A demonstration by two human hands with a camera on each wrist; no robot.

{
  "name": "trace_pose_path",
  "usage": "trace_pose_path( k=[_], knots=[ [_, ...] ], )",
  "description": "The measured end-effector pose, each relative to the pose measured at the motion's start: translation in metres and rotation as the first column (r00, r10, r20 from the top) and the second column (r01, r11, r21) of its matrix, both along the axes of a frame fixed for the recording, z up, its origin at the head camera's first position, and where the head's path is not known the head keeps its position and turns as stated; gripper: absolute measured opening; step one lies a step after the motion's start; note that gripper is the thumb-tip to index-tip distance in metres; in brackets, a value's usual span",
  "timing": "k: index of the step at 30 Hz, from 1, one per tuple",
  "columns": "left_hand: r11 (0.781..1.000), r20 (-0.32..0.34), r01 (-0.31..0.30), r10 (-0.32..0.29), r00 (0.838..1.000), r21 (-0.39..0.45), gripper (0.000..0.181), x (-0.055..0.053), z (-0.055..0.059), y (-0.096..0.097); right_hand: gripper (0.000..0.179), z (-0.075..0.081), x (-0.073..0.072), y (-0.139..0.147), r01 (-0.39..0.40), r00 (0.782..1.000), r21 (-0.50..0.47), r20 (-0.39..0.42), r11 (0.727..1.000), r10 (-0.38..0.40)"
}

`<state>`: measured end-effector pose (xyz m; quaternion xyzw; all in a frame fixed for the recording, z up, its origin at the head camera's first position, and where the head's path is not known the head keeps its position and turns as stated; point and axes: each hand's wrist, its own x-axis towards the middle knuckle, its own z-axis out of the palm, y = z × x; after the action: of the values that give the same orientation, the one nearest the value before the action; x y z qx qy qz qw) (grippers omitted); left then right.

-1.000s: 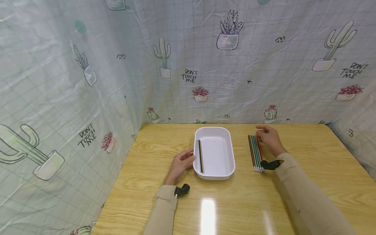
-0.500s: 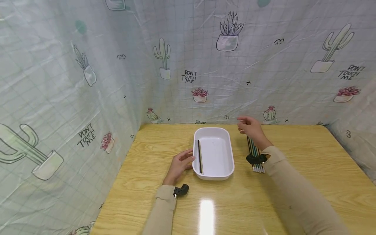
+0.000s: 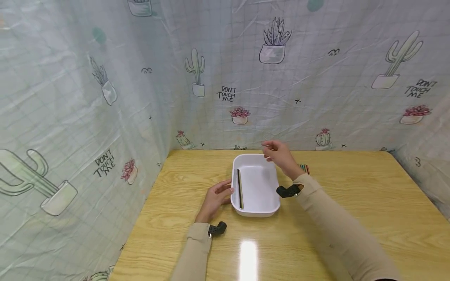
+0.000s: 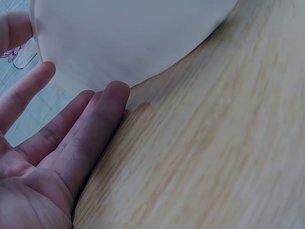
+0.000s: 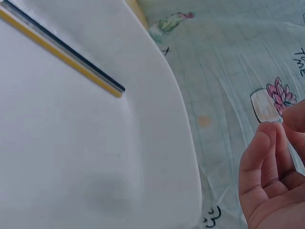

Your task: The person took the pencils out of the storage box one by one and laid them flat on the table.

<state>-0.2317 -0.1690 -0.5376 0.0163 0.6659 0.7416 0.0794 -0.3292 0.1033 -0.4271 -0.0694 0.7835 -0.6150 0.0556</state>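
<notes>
A white oblong tray (image 3: 255, 214) stands on the wooden table, with a few slim pencils (image 3: 240, 189) lying side by side along its left inner wall. Black and yellow ones show in the right wrist view. My left hand (image 3: 214, 199) touches the tray's left side; in the left wrist view its extended fingers (image 4: 112, 102) meet the outer wall. Over the tray's far right corner hovers my right hand (image 3: 281, 158), fingers loosely bent, with nothing visible between them. More pencils (image 3: 304, 169), teal and red among them, lie right of the tray, mostly hidden by the right forearm.
A sheet printed with cacti (image 3: 225, 70) hangs behind the table and along its left side. The table (image 3: 369, 203) extends to the right beyond the loose pencils. Black wrist devices (image 3: 217, 228) are worn on both arms.
My right hand has moved left from the far ends of the loose pencils to above the tray's corner. My left hand has stayed at the tray's side.
</notes>
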Motion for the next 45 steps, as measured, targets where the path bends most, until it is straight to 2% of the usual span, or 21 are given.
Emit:
trace_pose_path(
  k=[6,11,19,23,35,45],
  knots=[
    [1.0,-0.007,0.009,-0.009,1.0,-0.005,0.049,0.0,0.0,0.001,0.03,-0.005,-0.002,-0.02,0.0,1.0,0.022,0.029,1.0,-0.001],
    [1.0,0.001,0.008,-0.008,1.0,-0.009,0.049,0.0,0.001,0.001,0.028,-0.015,-0.006,-0.033,0.007,0.997,0.031,0.079,0.999,-0.009],
    [1.0,0.003,-0.007,0.007,1.0,-0.007,0.048,-0.001,-0.001,0.001,0.035,-0.029,-0.009,-0.051,0.003,0.988,0.036,0.154,0.999,-0.008],
    [1.0,0.006,-0.009,0.009,1.0,-0.007,0.047,0.0,-0.001,0.001,0.032,-0.036,-0.011,-0.059,-0.005,0.984,0.047,0.181,0.999,-0.003],
    [1.0,0.011,0.0,0.0,1.0,-0.006,0.048,0.0,0.0,0.0,0.027,-0.051,-0.011,-0.071,-0.02,0.981,0.068,0.196,0.997,0.007],
    [1.0,0.003,-0.011,0.011,1.0,0.011,0.046,-0.001,-0.001,0.001,0.029,-0.055,-0.011,-0.08,-0.027,0.98,0.058,0.201,0.998,0.015]
  ],
)
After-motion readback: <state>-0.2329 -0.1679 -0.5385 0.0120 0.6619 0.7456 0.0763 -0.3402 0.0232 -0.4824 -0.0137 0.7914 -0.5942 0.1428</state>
